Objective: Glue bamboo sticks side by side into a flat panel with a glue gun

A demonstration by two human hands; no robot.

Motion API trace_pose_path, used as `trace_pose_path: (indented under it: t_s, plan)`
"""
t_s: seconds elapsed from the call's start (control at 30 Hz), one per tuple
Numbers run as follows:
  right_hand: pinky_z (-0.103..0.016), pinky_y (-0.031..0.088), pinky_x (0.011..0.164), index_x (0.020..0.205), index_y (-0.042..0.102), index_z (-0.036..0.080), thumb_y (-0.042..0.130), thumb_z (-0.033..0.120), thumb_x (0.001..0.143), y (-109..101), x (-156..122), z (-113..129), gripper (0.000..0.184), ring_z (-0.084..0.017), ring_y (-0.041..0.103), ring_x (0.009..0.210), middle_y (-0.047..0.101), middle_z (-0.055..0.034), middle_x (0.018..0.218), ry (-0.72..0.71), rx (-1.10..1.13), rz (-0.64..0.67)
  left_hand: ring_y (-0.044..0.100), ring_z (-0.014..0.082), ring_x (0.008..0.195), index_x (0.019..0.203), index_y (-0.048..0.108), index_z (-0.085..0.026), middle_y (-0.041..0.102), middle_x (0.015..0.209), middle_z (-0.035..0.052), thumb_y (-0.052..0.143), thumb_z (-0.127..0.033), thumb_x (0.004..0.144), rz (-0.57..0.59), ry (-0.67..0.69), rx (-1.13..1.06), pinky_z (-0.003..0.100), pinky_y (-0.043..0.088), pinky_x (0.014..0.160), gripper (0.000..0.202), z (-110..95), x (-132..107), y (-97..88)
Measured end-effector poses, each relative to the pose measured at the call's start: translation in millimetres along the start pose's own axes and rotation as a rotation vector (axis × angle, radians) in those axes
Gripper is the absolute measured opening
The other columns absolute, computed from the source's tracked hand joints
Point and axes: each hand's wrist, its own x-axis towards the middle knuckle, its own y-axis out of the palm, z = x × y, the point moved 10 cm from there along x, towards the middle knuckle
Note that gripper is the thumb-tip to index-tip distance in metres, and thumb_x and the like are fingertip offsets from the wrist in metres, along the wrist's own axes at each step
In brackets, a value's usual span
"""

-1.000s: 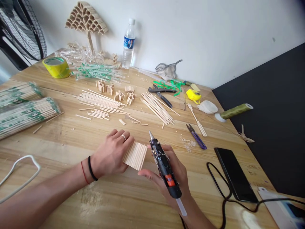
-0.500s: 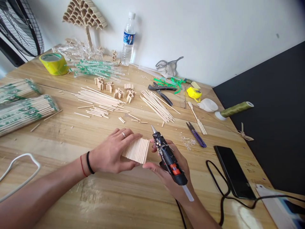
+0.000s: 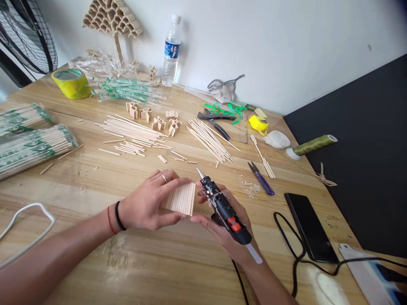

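At centre frame on the bench, the left hand has its grip closed around a stick panel, raised on edge. The right hand is wrapped around the glue gun, nozzle beside the panel's right edge. Best to steady the panel and run glue thinly along that edge.

Stick panel: pale wood sticks glued side by side, flat rectangular mat, ribbed top, tilted slightly off table, centre-front of bench. Glue gun: black, orange trigger, metal nozzle pointing up-left, just right of panel, clear glue stick out back.
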Motion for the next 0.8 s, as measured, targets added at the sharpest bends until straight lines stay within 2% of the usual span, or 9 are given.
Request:
trace_pose_path:
  t_s: [0.07, 0.3, 0.6, 0.8]
  plan:
    - [-0.036, 0.059, 0.082, 0.114, 0.065, 0.027, 0.087, 0.038, 0.083, 0.5, 0.1, 1.2, 0.039, -0.022, 0.071, 0.094, 0.072, -0.0069, 0.123, -0.016, 0.02, -0.006, 0.063, 0.03, 0.108, 0.147, 0.047, -0.018, 0.063, 0.122, 0.014, 0.067, -0.045, 0.093, 0.001, 0.0, 0.0, 0.044, 0.049, 0.097, 0.063, 0.0, 0.1, 0.3]
    - [-0.034, 0.059, 0.077, 0.113, 0.063, 0.027, 0.088, 0.035, 0.082, 1.7, 0.6, -1.5, 0.041, -0.022, 0.072, 0.094, 0.073, -0.0076, 0.128, -0.029, -0.007, 0.01, 0.064, 0.0291, 0.103, 0.144, 0.05, -0.017, 0.063, 0.118, 0.0135, 0.069, -0.043, 0.092, -0.009, 0.008, -0.004, 0.044, 0.049, 0.093, 0.062, -0.4, -0.3, 0.1]
    - [-0.034, 0.06, 0.075, 0.118, 0.065, 0.028, 0.089, 0.04, 0.081, 1.0, -0.1, -5.1, 0.046, -0.024, 0.073, 0.096, 0.075, -0.0069, 0.118, 0.027, -0.024, 0.005, 0.064, 0.0319, 0.106, 0.144, 0.05, -0.017, 0.063, 0.12, 0.0147, 0.069, -0.044, 0.091, -0.031, 0.014, 0.009, 0.046, 0.051, 0.094, 0.063, 0.4, -2.4, 1.1]
    - [-0.033, 0.059, 0.076, 0.112, 0.063, 0.027, 0.089, 0.037, 0.082, 2.3, -0.3, -5.4, 0.041, -0.022, 0.071, 0.094, 0.074, -0.0065, 0.125, 0.029, 0.014, 0.013, 0.065, 0.0305, 0.101, 0.141, 0.051, -0.016, 0.064, 0.116, 0.0144, 0.069, -0.045, 0.091, -0.033, 0.014, 0.016, 0.044, 0.053, 0.091, 0.061, 0.4, -1.9, 0.7]
